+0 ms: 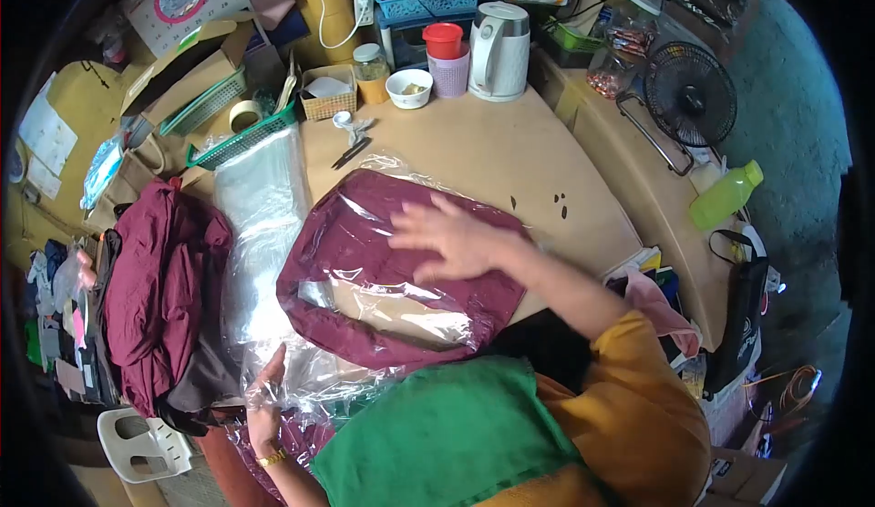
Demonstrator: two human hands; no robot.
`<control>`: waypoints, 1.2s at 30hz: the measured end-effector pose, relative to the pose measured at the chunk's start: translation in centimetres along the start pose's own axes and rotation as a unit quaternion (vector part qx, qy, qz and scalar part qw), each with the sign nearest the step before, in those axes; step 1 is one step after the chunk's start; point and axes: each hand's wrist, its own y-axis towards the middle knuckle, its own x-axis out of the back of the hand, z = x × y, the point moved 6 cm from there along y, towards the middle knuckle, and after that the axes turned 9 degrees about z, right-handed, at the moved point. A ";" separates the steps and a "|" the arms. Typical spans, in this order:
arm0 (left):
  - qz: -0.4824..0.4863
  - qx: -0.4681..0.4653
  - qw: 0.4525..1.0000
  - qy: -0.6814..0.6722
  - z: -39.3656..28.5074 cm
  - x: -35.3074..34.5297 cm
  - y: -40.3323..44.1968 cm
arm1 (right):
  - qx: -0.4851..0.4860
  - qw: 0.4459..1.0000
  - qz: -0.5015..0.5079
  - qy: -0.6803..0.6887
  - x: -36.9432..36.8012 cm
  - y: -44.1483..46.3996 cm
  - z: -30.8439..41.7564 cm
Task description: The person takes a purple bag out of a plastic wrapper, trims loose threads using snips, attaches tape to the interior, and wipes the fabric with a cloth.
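From where I stand, the maroon garment [374, 199] lies in the middle of the frame, spread inside a clear plastic bag [392, 302] on the tan table [456, 142]. It curves round like a loop, with bare tabletop showing through the bag at its centre.

The right hand [447, 238] is open, palm down and fingers spread, over the upper part of the garment; it is blurred, and I can't tell whether it presses down or hovers just above. The left hand [264, 379] is at the lower left corner of the bag, fingers mostly straight and against the plastic; whether it pinches any, I can't make out. A gold band [271, 459] circles that wrist.

Just left of the garment lies a stack of clear bags [260, 188], its top end close to a green basket [246, 138]. Farther left is a heap of maroon cloth [150, 297]. Small black scissors [351, 153] lie above the garment, and beyond them, along the back, stand a jar [370, 62], a white bowl [409, 89], a red tub [443, 41] and a white kettle [501, 56]. A black fan [690, 95] stands at upper right.
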 end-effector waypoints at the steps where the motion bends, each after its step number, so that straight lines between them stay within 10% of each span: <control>1: 0.036 -0.031 0.999 -0.004 -0.1 0.0 0.2 | -0.029 1.000 0.012 -0.004 -3.0 -0.6 -0.4; 6: 0.072 -0.145 0.976 -0.143 0.2 2.6 0.8 | -0.232 0.971 -0.021 -0.061 -3.6 -0.2 -5.3; 13: -0.296 -0.007 0.933 -0.207 4.5 -1.5 4.7 | -0.302 0.951 -0.036 -0.057 -3.9 0.8 -5.5; 18: -0.131 0.033 0.967 -0.218 6.2 -4.3 7.7 | -0.312 0.948 -0.046 -0.049 -3.6 1.4 -4.9; 26: -0.506 -0.080 0.853 0.096 3.8 11.5 -3.2 | -0.324 0.942 -0.066 -0.062 -3.2 1.5 -5.2; 28: -0.435 -0.012 0.901 0.005 -1.2 6.5 -0.6 | -0.321 0.943 -0.060 -0.063 -3.4 1.6 -5.0; 32: -0.304 -0.079 0.915 0.254 -1.4 0.5 3.4 | -0.309 0.946 -0.068 -0.065 -3.3 1.4 -5.0; 34: -0.223 0.070 0.967 0.103 4.5 3.4 3.3 | -0.301 0.948 -0.081 -0.063 -3.1 1.2 -5.2; 36: -0.364 -0.017 0.928 0.077 3.5 7.0 0.1 | -0.293 0.952 -0.065 -0.061 -3.2 0.9 -4.9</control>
